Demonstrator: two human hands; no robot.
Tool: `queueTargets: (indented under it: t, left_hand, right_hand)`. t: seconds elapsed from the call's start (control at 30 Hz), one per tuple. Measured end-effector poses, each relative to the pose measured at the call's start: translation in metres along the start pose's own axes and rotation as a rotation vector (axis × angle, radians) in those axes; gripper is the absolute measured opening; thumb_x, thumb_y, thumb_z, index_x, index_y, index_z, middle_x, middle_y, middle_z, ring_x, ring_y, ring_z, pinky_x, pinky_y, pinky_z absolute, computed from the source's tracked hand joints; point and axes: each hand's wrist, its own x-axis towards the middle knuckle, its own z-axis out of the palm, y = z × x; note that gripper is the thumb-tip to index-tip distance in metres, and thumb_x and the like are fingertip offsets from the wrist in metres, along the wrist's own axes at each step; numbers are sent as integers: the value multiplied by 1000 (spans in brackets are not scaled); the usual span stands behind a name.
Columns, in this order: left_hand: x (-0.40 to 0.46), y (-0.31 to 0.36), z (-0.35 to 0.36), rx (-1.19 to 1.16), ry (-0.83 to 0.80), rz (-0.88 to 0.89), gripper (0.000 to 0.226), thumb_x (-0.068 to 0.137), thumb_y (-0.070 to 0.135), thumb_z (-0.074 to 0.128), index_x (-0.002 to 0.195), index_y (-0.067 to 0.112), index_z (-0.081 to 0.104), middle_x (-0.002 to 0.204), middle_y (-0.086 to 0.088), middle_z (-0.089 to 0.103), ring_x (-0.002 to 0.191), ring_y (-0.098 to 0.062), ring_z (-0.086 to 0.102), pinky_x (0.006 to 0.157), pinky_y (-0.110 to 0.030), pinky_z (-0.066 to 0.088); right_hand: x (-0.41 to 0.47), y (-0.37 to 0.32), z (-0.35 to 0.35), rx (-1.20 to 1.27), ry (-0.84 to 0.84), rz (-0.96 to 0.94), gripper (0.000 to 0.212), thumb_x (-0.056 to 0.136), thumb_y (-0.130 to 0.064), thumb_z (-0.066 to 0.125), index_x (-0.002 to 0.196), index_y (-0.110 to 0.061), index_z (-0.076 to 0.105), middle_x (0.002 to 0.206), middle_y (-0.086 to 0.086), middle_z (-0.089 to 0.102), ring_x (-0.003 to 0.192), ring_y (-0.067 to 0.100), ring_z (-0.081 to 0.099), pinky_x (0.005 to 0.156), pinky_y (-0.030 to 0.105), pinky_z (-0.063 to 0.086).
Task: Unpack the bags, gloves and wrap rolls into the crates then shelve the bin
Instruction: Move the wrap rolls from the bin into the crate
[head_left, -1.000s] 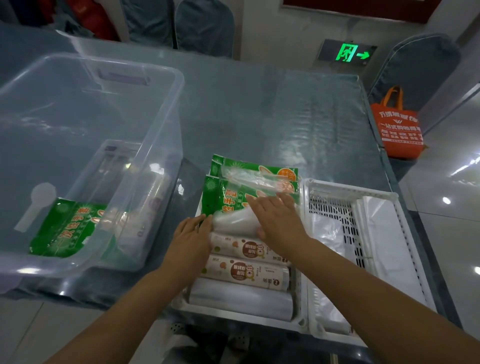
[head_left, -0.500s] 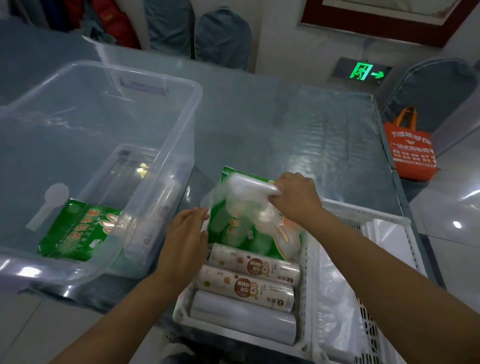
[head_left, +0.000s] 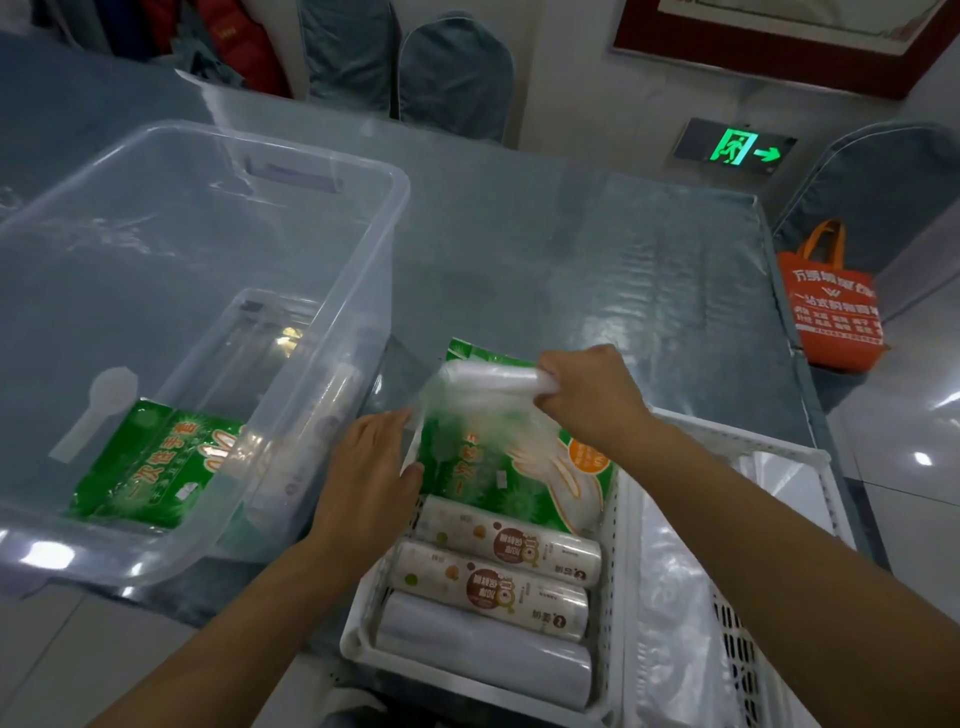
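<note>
Your right hand (head_left: 592, 397) pinching a translucent white plastic roll (head_left: 488, 376) above the green glove packet (head_left: 519, 467) in the white slatted crate (head_left: 615, 519), your left hand (head_left: 366, 478) at nine o'clock of it, fingers straight, together, second green packet (head_left: 156, 467) in the clear plastic bin (head_left: 208, 260)

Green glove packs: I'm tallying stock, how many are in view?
2. One glove pack lies in the clear bin; another pack sits at the far end of the white crate, behind the rolls. More may be hidden beneath it.
</note>
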Motion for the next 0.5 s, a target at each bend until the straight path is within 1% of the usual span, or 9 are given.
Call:
queueTargets:
  t: [0.07, 0.13, 0.2, 0.27, 0.3, 0.33, 0.4, 0.43, 0.5]
  left_hand:
    - [5, 3, 2, -48, 34, -34, 57, 83, 12, 62, 135, 13, 38, 131, -11, 50, 120, -18, 34, 98, -25, 19]
    - [7, 6, 7, -96, 27, -84, 67, 82, 17, 63, 140, 20, 28, 138, -7, 43, 124, -16, 31, 99, -29, 25]
    - [9, 7, 13, -105, -21, -103, 73, 82, 20, 63, 141, 23, 21, 141, -7, 40, 127, -22, 34, 103, -35, 29]
    - [8, 6, 20, -85, -94, -71, 72, 81, 20, 63, 141, 21, 22, 139, -9, 43, 126, -25, 41, 107, -39, 34]
    - [8, 6, 23, -79, -143, -58, 70, 82, 20, 62, 141, 19, 24, 136, -10, 46, 122, -27, 46, 105, -41, 39]
    - [7, 5, 26, -59, -187, -43, 68, 83, 20, 60, 141, 16, 25, 132, -12, 50, 117, -28, 51, 101, -42, 43]
    - [4, 2, 31, 22, -247, 2, 63, 87, 20, 56, 141, 10, 27, 127, -14, 54, 109, -28, 55, 95, -41, 46]
    - [4, 0, 32, 47, -236, 22, 56, 88, 18, 53, 139, 8, 32, 122, -14, 57, 103, -27, 57, 93, -42, 47]
    - [4, -1, 30, 21, -148, 15, 38, 89, 10, 47, 127, 10, 45, 108, -10, 63, 92, -24, 59, 87, -44, 50]
  right_hand:
    - [3, -2, -13, 12, -49, -7, 18, 72, -21, 66, 90, -19, 62, 74, 3, 69, 72, 29, 61, 70, 26, 28]
    - [0, -5, -15, 23, -164, 10, 31, 74, -25, 67, 104, -23, 58, 88, 3, 70, 83, 28, 61, 75, 28, 33]
    - [-10, -9, -3, -5, -307, 23, 35, 77, -27, 66, 110, -25, 55, 99, 3, 69, 91, 25, 58, 87, 33, 36]
    - [-26, -13, 17, 46, -431, 64, 36, 78, -26, 68, 112, -26, 55, 104, 0, 68, 92, 20, 53, 94, 37, 35]
    - [-33, -13, 26, 84, -471, 85, 39, 78, -27, 68, 115, -26, 54, 105, 0, 67, 94, 19, 54, 96, 38, 34]
    - [-38, -13, 35, 108, -489, 103, 43, 78, -28, 68, 118, -27, 53, 107, 0, 67, 98, 21, 55, 97, 39, 33]
    - [-43, -8, 45, 121, -468, 131, 53, 76, -31, 69, 125, -29, 48, 111, 0, 66, 104, 24, 55, 99, 40, 30]
    - [-44, -5, 47, 128, -441, 140, 59, 74, -34, 70, 128, -29, 46, 116, 1, 64, 108, 25, 53, 101, 41, 28]
    - [-48, 0, 47, 161, -381, 155, 71, 71, -40, 72, 134, -29, 40, 130, 2, 55, 120, 26, 46, 104, 43, 25]
